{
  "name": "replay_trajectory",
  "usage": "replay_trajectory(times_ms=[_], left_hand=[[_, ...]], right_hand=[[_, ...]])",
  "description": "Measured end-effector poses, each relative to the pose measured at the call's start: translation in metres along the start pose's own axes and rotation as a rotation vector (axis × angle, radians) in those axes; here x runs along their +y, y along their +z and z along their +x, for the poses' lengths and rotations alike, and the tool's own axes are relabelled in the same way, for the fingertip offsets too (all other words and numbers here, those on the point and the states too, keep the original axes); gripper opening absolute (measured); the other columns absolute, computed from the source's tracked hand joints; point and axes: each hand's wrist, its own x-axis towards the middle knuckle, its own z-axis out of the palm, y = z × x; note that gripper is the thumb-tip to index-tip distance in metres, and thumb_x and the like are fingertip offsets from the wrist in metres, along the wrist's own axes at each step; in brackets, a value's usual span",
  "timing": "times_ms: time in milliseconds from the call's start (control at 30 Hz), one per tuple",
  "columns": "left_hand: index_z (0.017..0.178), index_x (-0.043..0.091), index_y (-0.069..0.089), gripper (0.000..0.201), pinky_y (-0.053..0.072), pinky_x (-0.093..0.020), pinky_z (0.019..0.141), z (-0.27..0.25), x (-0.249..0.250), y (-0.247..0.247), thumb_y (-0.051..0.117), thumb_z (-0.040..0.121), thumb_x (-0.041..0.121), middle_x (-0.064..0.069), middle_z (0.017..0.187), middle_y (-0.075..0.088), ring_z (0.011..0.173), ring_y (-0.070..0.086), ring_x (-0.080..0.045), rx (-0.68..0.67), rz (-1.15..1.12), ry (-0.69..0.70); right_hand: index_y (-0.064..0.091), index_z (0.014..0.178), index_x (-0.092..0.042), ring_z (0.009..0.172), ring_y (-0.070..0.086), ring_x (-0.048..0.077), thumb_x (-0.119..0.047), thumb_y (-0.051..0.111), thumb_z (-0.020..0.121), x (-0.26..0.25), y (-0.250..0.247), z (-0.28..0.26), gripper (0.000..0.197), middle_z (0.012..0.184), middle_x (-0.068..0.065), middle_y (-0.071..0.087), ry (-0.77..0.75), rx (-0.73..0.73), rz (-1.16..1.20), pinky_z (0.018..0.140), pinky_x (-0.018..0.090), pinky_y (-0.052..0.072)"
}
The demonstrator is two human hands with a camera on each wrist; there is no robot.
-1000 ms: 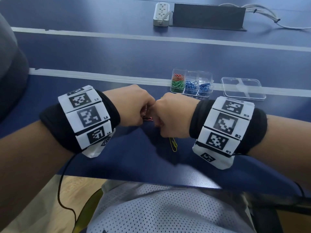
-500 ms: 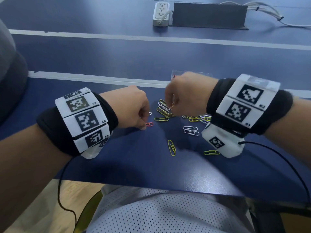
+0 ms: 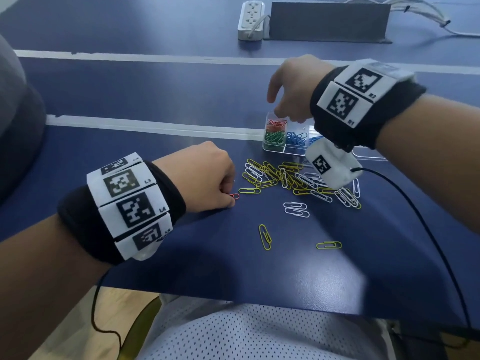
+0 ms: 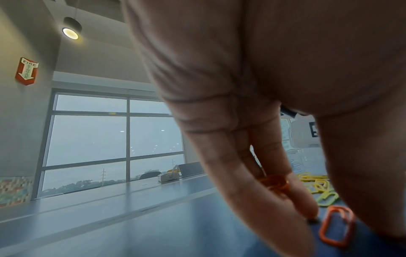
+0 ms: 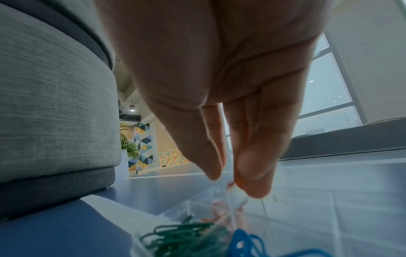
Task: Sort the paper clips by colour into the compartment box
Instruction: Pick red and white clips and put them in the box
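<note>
The right hand (image 3: 293,89) hangs over the far corner of the compartment box (image 3: 275,149), above the red clips (image 3: 276,124). Its grip is loose: fingers (image 5: 252,167) point down and are a little apart. A bit of orange-red shows at the fingertips, but I cannot tell if a clip is pinched there or is dropping. The hand is there because red goes with red. Just under the grip and nearer the person sit the green clips (image 3: 275,137), and beside those the blue clips (image 3: 296,139). Each colour has its own room.

The left hand (image 3: 205,175) rests on the table (image 3: 181,255) with its fingers curled. The left wrist view shows orange-red clips (image 4: 274,184) tucked between its fingers, so this grip is pinching them, I think to save them up for the box. One more red clip (image 3: 234,196) lies flat on the table, right at the fingertips. It looks like the next one to pick up.

To the right of the left grip is a heap of yellow and white clips (image 3: 293,178), not sorted yet. Two white clips (image 3: 296,209) and two yellow ones (image 3: 265,236) lie apart, closer to the person.

Half a second ago the right hand was lower and closer, just above the heap, with its fingers closed. Now it has gone up and away to the box. The left hand has hardly moved.
</note>
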Motion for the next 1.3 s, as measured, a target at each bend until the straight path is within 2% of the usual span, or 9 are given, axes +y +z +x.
replay_trajectory(times_ms=[167, 233, 400, 533, 667, 767, 933, 1100, 1300], left_hand=[[0.084, 0.021, 0.073, 0.017, 0.052, -0.030, 0.078, 0.002, 0.005, 0.000, 0.059, 0.081, 0.031, 0.007, 0.076, 0.065, 0.073, 0.050, -0.012, 0.006, 0.032, 0.048], [0.076, 0.020, 0.068, 0.013, 0.052, -0.031, 0.076, 0.003, 0.008, 0.001, 0.058, 0.080, 0.028, 0.006, 0.071, 0.061, 0.071, 0.049, -0.014, -0.007, 0.053, 0.040], [0.056, 0.023, 0.043, 0.022, 0.046, -0.026, 0.065, 0.007, 0.013, -0.001, 0.052, 0.077, 0.024, 0.007, 0.060, 0.043, 0.075, 0.057, -0.025, -0.045, 0.099, -0.015], [0.073, 0.018, 0.061, 0.008, 0.047, -0.027, 0.066, 0.017, 0.015, -0.014, 0.055, 0.077, 0.020, 0.008, 0.060, 0.052, 0.068, 0.051, -0.019, 0.007, 0.054, -0.014], [0.083, 0.018, 0.070, 0.014, 0.045, -0.024, 0.075, 0.045, 0.017, -0.036, 0.059, 0.076, 0.016, 0.002, 0.070, 0.061, 0.069, 0.051, -0.017, 0.164, 0.004, 0.049], [0.093, 0.015, 0.072, 0.021, 0.038, -0.021, 0.075, 0.071, 0.025, -0.049, 0.057, 0.078, 0.012, 0.001, 0.076, 0.061, 0.075, 0.053, -0.017, 0.247, -0.016, 0.072], [0.098, 0.014, 0.074, 0.028, 0.049, -0.034, 0.089, 0.107, 0.038, -0.056, 0.055, 0.081, 0.004, -0.009, 0.096, 0.073, 0.094, 0.063, -0.026, 0.284, 0.036, 0.113], [0.099, 0.017, 0.072, 0.029, 0.052, -0.036, 0.087, 0.117, 0.045, -0.052, 0.057, 0.079, 0.002, -0.005, 0.094, 0.073, 0.091, 0.065, -0.026, 0.269, 0.081, 0.132], [0.106, 0.016, 0.069, 0.028, 0.049, -0.036, 0.091, 0.112, 0.043, -0.051, 0.070, 0.078, 0.011, -0.006, 0.102, 0.070, 0.094, 0.064, -0.025, 0.304, 0.054, 0.127]], right_hand=[[0.068, 0.102, -0.027, 0.084, 0.069, 0.029, -0.011, 0.053, 0.084, 0.001, 0.000, -0.003, 0.029, 0.078, 0.004, 0.064, -0.034, -0.002, 0.046, 0.079, 0.034, 0.056], [0.067, 0.099, -0.032, 0.081, 0.070, 0.028, -0.011, 0.052, 0.084, 0.003, -0.002, -0.005, 0.029, 0.092, 0.004, 0.068, -0.045, -0.012, 0.075, 0.081, 0.037, 0.058], [0.069, 0.102, -0.027, 0.078, 0.056, 0.022, -0.016, 0.050, 0.087, 0.015, -0.001, -0.015, 0.027, 0.085, 0.001, 0.058, -0.096, 0.049, 0.103, 0.082, 0.028, 0.051], [0.070, 0.103, -0.024, 0.086, 0.049, 0.019, -0.020, 0.051, 0.086, 0.029, 0.000, -0.024, 0.025, 0.085, 0.002, 0.054, -0.115, 0.077, 0.095, 0.085, 0.028, 0.045], [0.070, 0.104, -0.024, 0.086, 0.049, 0.019, -0.022, 0.052, 0.086, 0.043, -0.002, -0.031, 0.025, 0.088, 0.002, 0.055, -0.099, 0.098, 0.082, 0.085, 0.028, 0.044], [0.069, 0.104, -0.025, 0.086, 0.049, 0.019, -0.023, 0.052, 0.085, 0.051, -0.006, -0.036, 0.025, 0.089, 0.002, 0.057, -0.068, 0.096, 0.090, 0.086, 0.029, 0.045], [0.070, 0.102, -0.026, 0.093, 0.057, 0.025, -0.022, 0.052, 0.083, 0.065, -0.003, -0.052, 0.027, 0.100, 0.007, 0.069, -0.015, 0.082, 0.098, 0.091, 0.032, 0.048], [0.070, 0.103, -0.026, 0.101, 0.059, 0.027, -0.022, 0.052, 0.085, 0.079, -0.001, -0.063, 0.026, 0.103, 0.008, 0.069, 0.030, 0.073, 0.119, 0.089, 0.029, 0.044], [0.069, 0.103, -0.026, 0.092, 0.059, 0.024, -0.021, 0.052, 0.084, 0.086, 0.000, -0.067, 0.026, 0.099, 0.006, 0.072, 0.041, 0.064, 0.140, 0.085, 0.027, 0.044]])
